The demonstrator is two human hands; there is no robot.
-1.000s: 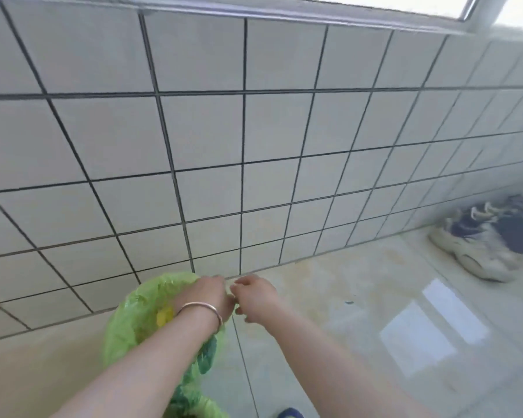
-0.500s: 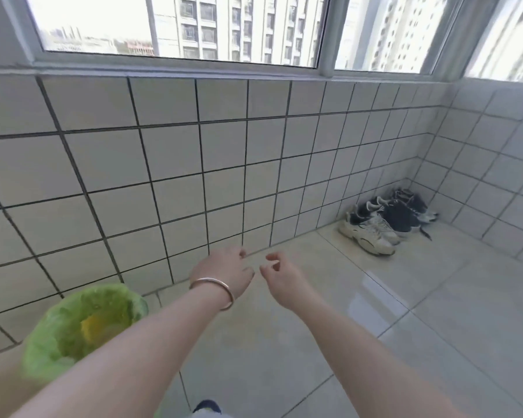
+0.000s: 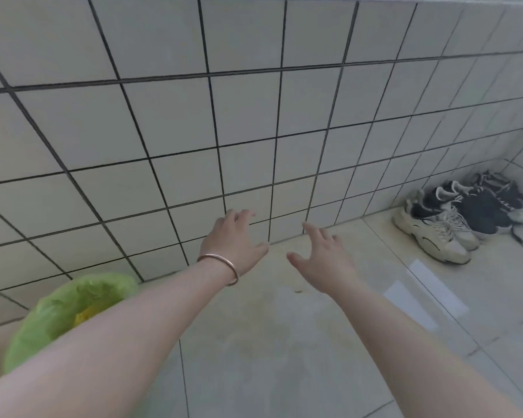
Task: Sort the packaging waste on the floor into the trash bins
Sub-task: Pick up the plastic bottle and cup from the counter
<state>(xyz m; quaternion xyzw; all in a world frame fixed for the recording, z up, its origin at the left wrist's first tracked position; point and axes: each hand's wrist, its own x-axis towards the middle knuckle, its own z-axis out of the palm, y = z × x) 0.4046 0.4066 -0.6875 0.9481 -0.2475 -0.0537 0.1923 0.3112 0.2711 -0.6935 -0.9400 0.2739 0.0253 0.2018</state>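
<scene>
Hands reach forward over a pale glossy tiled floor (image 3: 284, 342), both empty with fingers spread and relaxed. Left hand (image 3: 234, 241), with a thin rose-gold metal bangle (image 3: 224, 263) on its wrist, and right hand (image 3: 325, 260) sit near each other, apart, close to where the floor meets a white tiled wall with dark grout (image 3: 194, 131). Round trash bin lined with a crinkled green plastic bag (image 3: 58, 315) stands by the wall at lower left, behind and under the left forearm, so the left hand is nearer it. Something yellow lies inside. No packaging waste shows on the floor ahead. Pairs of white and dark sneakers (image 3: 453, 224) sit in the far right corner.
</scene>
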